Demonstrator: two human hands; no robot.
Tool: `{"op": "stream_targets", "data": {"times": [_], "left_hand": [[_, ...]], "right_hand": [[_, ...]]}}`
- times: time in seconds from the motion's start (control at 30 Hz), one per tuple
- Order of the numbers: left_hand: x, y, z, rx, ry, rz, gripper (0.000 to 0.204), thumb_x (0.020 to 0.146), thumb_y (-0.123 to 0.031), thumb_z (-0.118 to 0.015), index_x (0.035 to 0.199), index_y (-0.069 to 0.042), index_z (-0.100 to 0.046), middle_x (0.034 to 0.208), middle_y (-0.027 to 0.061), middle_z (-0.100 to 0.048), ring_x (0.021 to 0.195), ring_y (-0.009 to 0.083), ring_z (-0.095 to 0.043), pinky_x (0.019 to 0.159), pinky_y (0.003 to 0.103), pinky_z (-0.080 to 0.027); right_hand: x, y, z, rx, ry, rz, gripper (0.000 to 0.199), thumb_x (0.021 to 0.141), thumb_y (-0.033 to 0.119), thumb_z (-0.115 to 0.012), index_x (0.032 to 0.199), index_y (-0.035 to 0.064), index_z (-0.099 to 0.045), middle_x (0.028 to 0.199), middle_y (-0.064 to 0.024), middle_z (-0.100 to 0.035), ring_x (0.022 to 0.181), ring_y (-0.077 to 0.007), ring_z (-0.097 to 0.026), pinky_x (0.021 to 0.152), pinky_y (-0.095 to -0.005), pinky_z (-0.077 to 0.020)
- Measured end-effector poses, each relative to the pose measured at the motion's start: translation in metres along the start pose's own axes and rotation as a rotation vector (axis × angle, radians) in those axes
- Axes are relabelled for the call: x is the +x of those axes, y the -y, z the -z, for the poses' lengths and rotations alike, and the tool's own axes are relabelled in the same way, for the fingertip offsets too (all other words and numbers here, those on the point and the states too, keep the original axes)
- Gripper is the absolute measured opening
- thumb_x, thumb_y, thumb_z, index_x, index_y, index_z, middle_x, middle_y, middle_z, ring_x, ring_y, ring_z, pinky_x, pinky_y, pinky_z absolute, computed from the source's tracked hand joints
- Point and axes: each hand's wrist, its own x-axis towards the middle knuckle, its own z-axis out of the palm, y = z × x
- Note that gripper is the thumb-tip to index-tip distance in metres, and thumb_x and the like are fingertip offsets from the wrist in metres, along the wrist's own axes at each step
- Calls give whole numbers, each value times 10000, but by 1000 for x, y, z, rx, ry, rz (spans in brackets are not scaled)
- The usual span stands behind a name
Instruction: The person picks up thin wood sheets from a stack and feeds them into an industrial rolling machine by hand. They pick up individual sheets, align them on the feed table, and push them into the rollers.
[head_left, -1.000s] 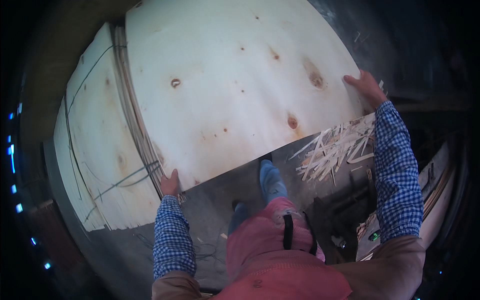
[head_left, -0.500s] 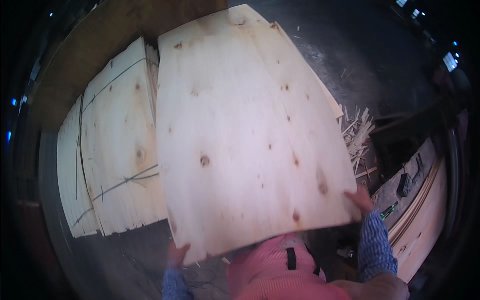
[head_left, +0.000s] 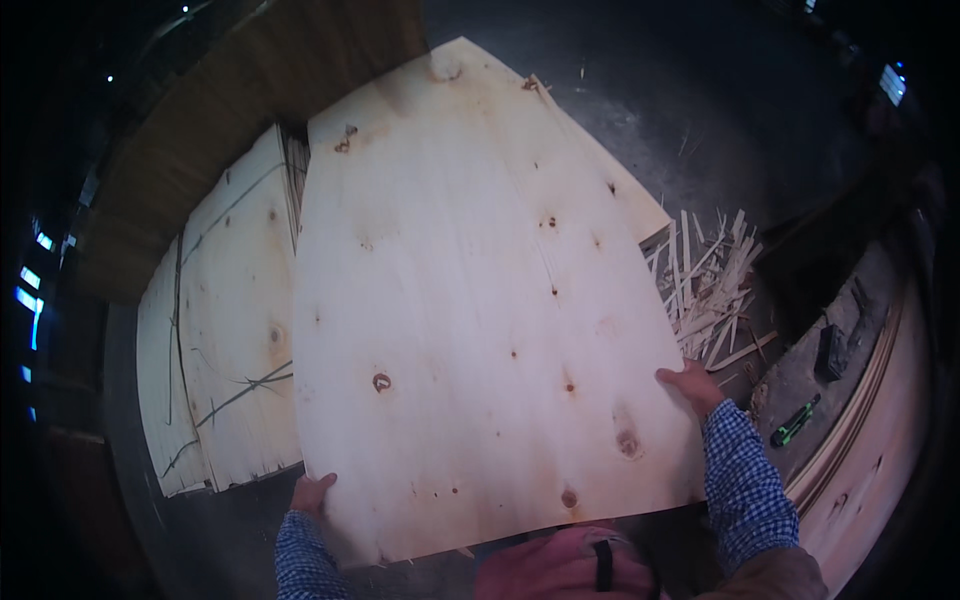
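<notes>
A large pale wood veneer sheet [head_left: 450, 320] with dark knots spreads out in front of me. My left hand [head_left: 313, 493] grips its near left edge, thumb on top and fingers hidden beneath. At the right edge, close to the near corner, my right hand [head_left: 694, 386] pinches the sheet the same way. Part of another veneer sheet [head_left: 625, 195] shows from under its far right side.
Tied stacks of veneer [head_left: 235, 310] lie to the left. A brown board [head_left: 240, 110] stands behind them. Wood scraps [head_left: 715, 290] are heaped on the right. A green utility knife [head_left: 796, 421] and a black block-shaped object [head_left: 830, 352] rest on a ledge beside upright boards [head_left: 860, 500].
The sheet has come nearer to me and slightly left, both hands still on it. More of the sheet beneath and the scrap heap shows. My left hand has shifted left.
</notes>
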Motion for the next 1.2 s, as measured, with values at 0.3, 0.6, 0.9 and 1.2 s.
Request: {"op": "stream_targets", "data": {"times": [0.3, 0.6, 0.9, 1.2], "left_hand": [[-186, -9, 72, 242, 61, -410, 352, 772, -136, -740, 1037, 87, -675, 877, 158, -726, 796, 241, -702, 736, 362, -555], [-195, 137, 144, 303, 91, -668, 365, 759, -193, -742, 979, 78, -635, 888, 135, -690, 804, 224, -660, 693, 365, -530], [-385, 79, 129, 560, 155, -752, 490, 874, -188, -658, 1237, 124, -550, 1186, 283, -633, 1092, 378, -611, 949, 392, -461], [-390, 56, 110, 487, 309, -957, 356, 904, -171, -624, 1109, 121, -618, 1079, 244, -674, 922, 259, -636, 823, 400, -489]], "right_hand": [[-230, 2, -24, -251, -56, 296, 338, 859, 114, -652, 1141, -69, -619, 1003, -102, -692, 890, -145, -645, 809, -293, -511], [-412, -86, -71, -488, -211, 393, 395, 834, 307, -663, 1073, -8, -664, 981, -200, -700, 918, -323, -676, 822, -401, -513], [-594, -151, -86, -424, -442, 495, 428, 836, 313, -667, 1049, -55, -615, 955, -259, -666, 910, -382, -662, 784, -415, -515], [-782, -219, -80, -206, -979, 704, 414, 825, 249, -676, 1126, -31, -624, 1004, -242, -676, 931, -366, -673, 824, -406, -523]]}}
